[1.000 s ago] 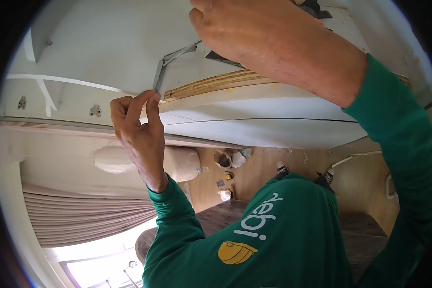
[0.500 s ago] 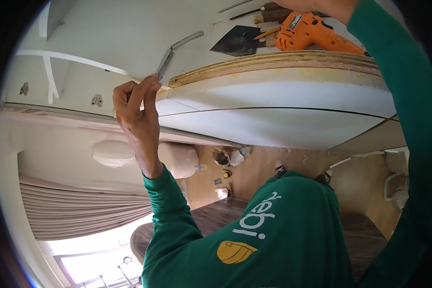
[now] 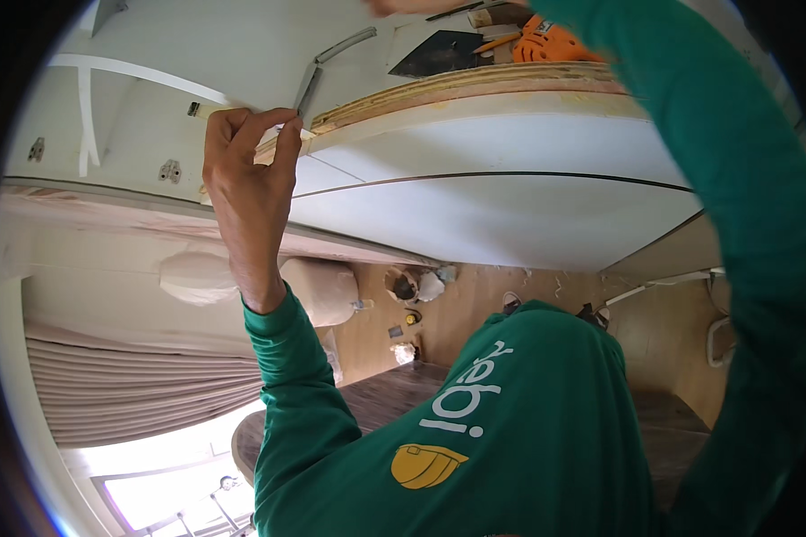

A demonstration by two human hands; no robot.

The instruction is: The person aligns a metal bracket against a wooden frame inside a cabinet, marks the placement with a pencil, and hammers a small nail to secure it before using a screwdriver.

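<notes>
My left hand [image 3: 252, 166] is raised at the corner of the white board's plywood edge. Its thumb and forefinger pinch the lower end of a thin grey bent strip [image 3: 312, 82], which slants up and away over the white surface. My right hand [image 3: 407, 5] is at the top rim of the view, mostly cut off and smeared, so its fingers do not show clearly. The layered plywood edge [image 3: 475, 87] of the white board [image 3: 493, 134] lies between my arms. Behind that edge are a dark flat blade-like plate [image 3: 437, 54], a pencil [image 3: 497, 43] and an orange glue gun [image 3: 551, 43], partly hidden by my right sleeve.
White ribs and metal hinge plates [image 3: 170, 170] are at the left. Below, on the wooden floor [image 3: 475, 291], stand an open bag [image 3: 403, 285] and a tape measure [image 3: 413, 318]. A dark wood-grain surface [image 3: 376, 391] lies behind me, and a gathered curtain [image 3: 143, 389] hangs at the left.
My right hand has moved left across the top, and its sleeve now covers part of the glue gun. My left hand keeps its pinch at the strip's end. The whole view has shifted slightly.
</notes>
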